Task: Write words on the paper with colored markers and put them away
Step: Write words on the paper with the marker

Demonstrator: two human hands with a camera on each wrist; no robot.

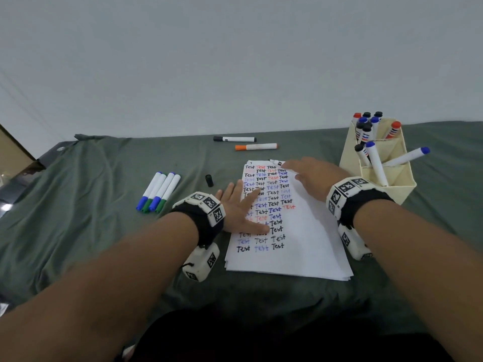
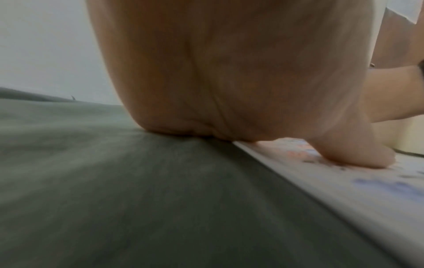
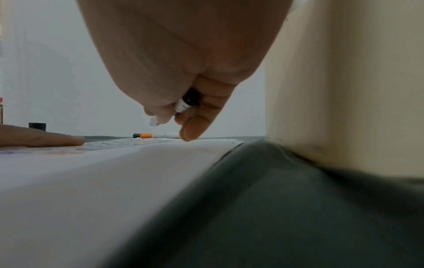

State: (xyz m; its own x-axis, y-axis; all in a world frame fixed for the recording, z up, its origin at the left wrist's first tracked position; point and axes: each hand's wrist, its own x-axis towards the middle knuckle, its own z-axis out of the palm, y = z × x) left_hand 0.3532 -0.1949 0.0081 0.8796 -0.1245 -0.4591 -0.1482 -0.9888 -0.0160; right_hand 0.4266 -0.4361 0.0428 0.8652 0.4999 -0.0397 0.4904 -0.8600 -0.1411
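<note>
Low in the head view's centre, the paper (image 1: 300,244) lies on the green cloth (image 1: 78,231), with the left hand (image 1: 243,207) pressed flat on its left edge, fingers straight. Higher and right of centre, the right hand (image 1: 316,176) has its fingers curled round an uncapped black marker (image 1: 277,162) over the sheet's top, and the loose black cap (image 1: 209,180) lies left of the sheet.

A wrinkled grey-green cloth (image 1: 104,231) drapes the table from edge to edge, bunching into folds at its far left corner, against a plain, pale grey-white wall (image 1: 235,61) under soft, even light; at far left, a tan panel (image 1: 11,150) meets a dark, glossy surface (image 1: 18,184)
</note>
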